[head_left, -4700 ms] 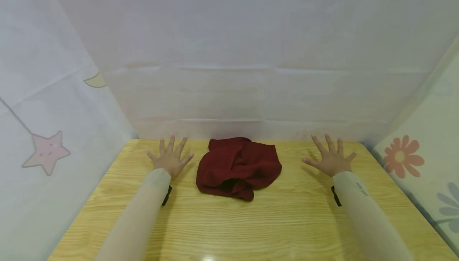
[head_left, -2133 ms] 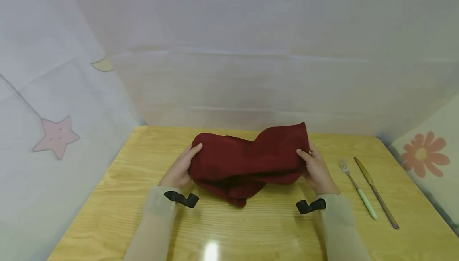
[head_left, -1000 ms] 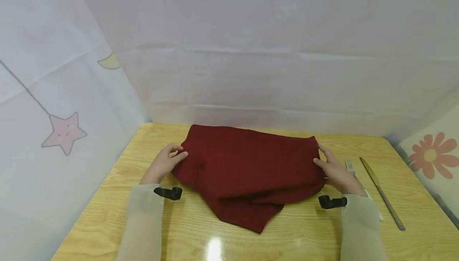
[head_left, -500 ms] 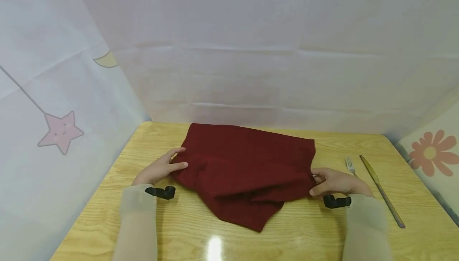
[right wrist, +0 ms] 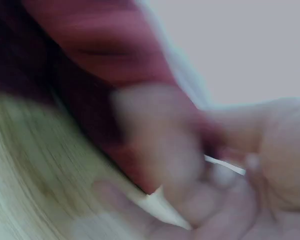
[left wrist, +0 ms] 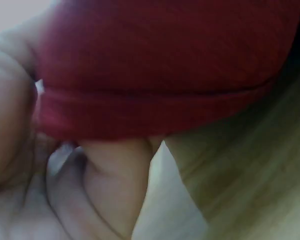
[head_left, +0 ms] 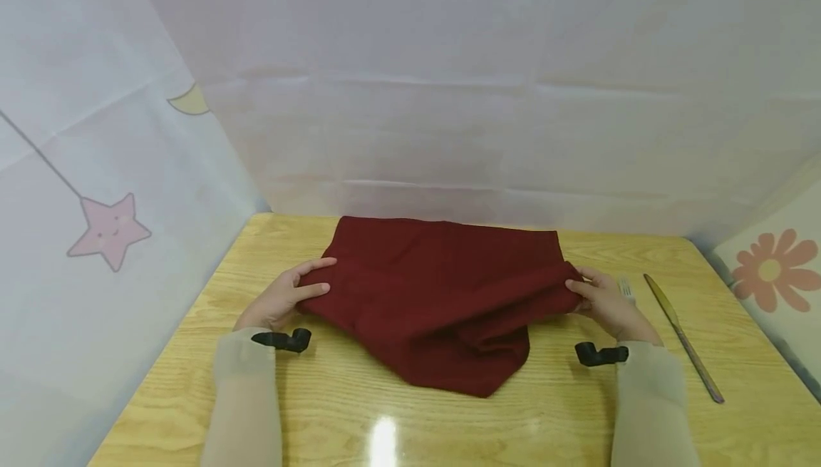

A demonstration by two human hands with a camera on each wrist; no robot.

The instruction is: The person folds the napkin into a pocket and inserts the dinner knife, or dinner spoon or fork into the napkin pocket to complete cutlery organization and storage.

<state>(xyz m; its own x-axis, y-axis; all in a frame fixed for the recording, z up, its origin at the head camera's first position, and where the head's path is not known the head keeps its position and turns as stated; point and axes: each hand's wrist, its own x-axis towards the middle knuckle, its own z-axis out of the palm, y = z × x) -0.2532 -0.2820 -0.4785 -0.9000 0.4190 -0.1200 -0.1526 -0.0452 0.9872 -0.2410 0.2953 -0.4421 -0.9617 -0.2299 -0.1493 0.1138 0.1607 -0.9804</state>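
Observation:
A dark red cloth (head_left: 442,274) lies partly spread on the wooden table in the head view, its far edge fairly straight and its near side bunched in loose folds. My left hand (head_left: 285,296) pinches its left edge between thumb and fingers. In the left wrist view a hemmed edge of the cloth (left wrist: 160,65) passes between thumb and fingers. At the right edge, my right hand (head_left: 603,299) grips a raised corner, thumb on top. That same hand (right wrist: 190,165) is blurred in the right wrist view, with the cloth (right wrist: 125,45) running into its fingers.
Right of the right hand, a table knife (head_left: 683,339) lies on the table (head_left: 333,417). A fork (head_left: 626,289) beside it shows only its tines; the hand and sleeve hide the rest. A pale fabric wall (head_left: 410,132) stands behind the table, with printed side walls left and right.
The crumpled cloth has been taken up by both hands and spread wider. Over the last half second, the right hand has moved up and away with its corner, lifting it; the left has barely moved.

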